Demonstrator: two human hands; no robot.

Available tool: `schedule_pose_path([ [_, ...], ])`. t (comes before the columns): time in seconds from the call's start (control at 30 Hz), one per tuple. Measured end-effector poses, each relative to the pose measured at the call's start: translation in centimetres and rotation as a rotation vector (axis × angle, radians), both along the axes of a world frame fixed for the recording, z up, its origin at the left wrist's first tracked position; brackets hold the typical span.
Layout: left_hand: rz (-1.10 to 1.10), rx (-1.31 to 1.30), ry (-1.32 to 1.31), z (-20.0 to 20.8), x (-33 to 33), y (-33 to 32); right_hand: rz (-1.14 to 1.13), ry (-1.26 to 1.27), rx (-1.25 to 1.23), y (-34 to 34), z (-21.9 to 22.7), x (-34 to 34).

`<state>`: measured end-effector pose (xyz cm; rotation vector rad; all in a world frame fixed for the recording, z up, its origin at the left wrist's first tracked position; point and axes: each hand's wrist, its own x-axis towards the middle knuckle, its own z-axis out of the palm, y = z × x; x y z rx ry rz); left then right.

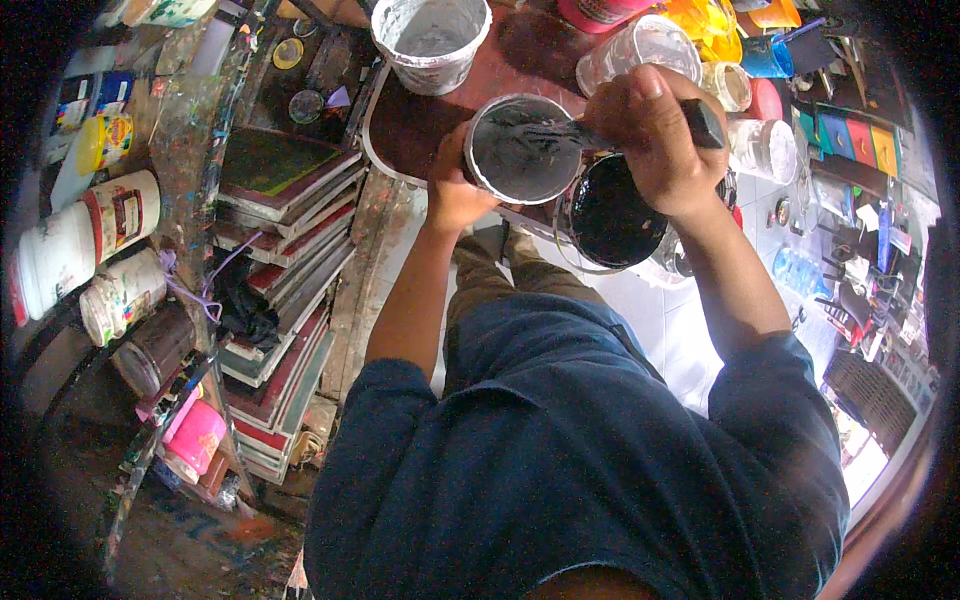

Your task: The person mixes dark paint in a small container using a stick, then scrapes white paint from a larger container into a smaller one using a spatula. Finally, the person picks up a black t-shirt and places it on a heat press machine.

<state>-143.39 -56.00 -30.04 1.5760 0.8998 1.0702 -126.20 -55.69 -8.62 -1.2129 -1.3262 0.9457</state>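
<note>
My left hand [458, 185] is wrapped round the side of a pale plastic tub [478, 180], whose inside is coated with dark grey, paint-like stuff [515, 165]. In my right hand [665, 140], a spatula with a thick dark handle [703, 124] is held in a closed fist, thumb uppermost. Its blade [568, 135] reaches left over the tub's rim, and its tip blends into the grey stuff. Just below my right hand stands a bucket [612, 215] with glossy black contents. Part of that bucket is hidden by the hand and wrist.
A dark red table [410, 135] carries a white-smeared bucket [430, 65] and a clear tub [645, 50]. Yellow containers [705, 25] crowd the far right. Stacked framed screens [290, 210] and a rack of paint jars [125, 210] stand at my left.
</note>
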Motion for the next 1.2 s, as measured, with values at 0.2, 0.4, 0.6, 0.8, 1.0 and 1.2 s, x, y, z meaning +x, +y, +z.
schedule_pose_path([
  [0.2,-0.023,0.009,0.010,0.0,0.0,0.1,-0.089,-0.023,0.004,-0.6,0.2,-0.3],
  [0.4,-0.045,0.012,0.013,-0.2,0.1,0.4,-0.391,0.206,-0.197,-0.9,1.4,-3.2],
  [0.6,-0.078,0.032,0.034,-0.1,0.2,0.5,-0.582,0.266,-0.123,-1.0,0.4,-4.8],
  [0.8,-0.066,0.138,0.096,-0.3,0.3,0.7,-0.558,0.052,0.077,-0.6,1.2,-3.2],
  [1.0,-0.093,-0.157,-0.086,-0.3,0.3,0.7,-0.186,0.084,0.120,-1.3,0.6,-3.4],
  [1.2,-0.053,-0.178,-0.111,0.4,0.2,-0.2,-0.289,0.322,0.010,0.0,2.9,-2.5],
])
